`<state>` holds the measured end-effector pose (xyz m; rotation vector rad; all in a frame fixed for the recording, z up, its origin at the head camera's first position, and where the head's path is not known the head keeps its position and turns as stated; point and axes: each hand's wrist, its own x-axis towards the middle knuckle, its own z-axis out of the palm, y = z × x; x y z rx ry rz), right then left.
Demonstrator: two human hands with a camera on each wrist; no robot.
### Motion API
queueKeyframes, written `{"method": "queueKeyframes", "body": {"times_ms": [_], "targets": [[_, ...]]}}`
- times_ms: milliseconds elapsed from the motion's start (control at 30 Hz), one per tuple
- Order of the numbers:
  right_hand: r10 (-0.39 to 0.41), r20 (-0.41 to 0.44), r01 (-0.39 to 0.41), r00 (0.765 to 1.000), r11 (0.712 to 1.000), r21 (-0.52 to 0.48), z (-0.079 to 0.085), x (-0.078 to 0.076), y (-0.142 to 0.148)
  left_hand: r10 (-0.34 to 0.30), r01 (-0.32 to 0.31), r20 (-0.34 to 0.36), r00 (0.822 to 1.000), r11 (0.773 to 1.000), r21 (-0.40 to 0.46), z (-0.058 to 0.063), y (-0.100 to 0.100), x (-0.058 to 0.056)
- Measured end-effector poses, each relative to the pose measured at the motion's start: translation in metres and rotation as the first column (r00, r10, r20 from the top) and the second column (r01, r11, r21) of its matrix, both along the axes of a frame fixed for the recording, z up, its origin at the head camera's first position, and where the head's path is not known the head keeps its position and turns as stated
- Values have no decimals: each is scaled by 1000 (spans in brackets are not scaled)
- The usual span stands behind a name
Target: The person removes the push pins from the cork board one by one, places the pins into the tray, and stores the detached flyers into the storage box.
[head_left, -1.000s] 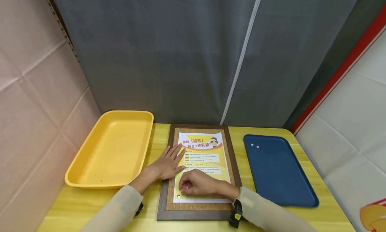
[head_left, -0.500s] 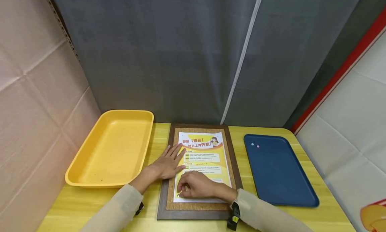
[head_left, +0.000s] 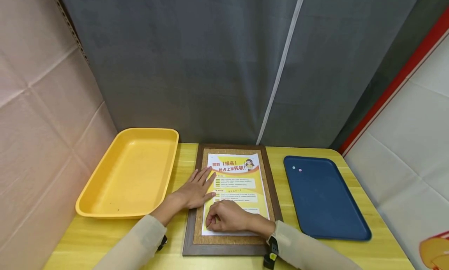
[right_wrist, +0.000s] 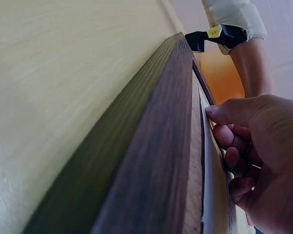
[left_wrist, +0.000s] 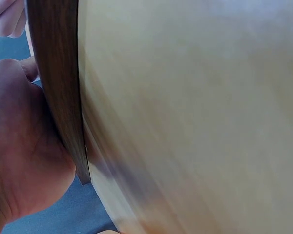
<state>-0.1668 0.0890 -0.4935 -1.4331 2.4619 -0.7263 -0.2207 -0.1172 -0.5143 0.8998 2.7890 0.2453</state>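
Note:
A printed yellow-and-white poster (head_left: 234,182) lies on a cork board (head_left: 224,240) with a dark wood frame (head_left: 224,250). My left hand (head_left: 196,190) rests flat with spread fingers across the frame's left side and the poster's left edge. At the poster's lower left corner, my right hand (head_left: 228,215) has its fingers curled, the thumb and forefinger coming together over a small thumbtack that they mostly cover. In the right wrist view the thumb (right_wrist: 232,111) touches down at the paper's edge, just inside the frame; the tack itself does not show there.
To the left stands a deep yellow tray (head_left: 129,172). On the right lies a blue tray (head_left: 326,200) with two small dots, one white (head_left: 293,167) and one pink (head_left: 299,170). A grey curtain (head_left: 196,67) hangs behind the wooden table (head_left: 287,184).
My right hand has shifted slightly left and down, and its fingertips now cover the tack that showed beside them a second ago. The left hand has stayed still.

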Motion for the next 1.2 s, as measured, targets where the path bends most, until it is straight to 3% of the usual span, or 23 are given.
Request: {"method": "queueKeyframes", "body": {"times_ms": [233,567,1200], "targets": [[-1,12,0,1000,1000,14,-2,0,-1,-7,7,-4,1000,1000,-22,-8,-3,-2],[-20,54,17,998,999,51,2,-1,-2,0,0,-3,1000,1000,-25,3,1,0],[-29,119,20,992,996,81,4,-2,-3,0,0,-5,1000,1000,-4,1,0,0]]}}
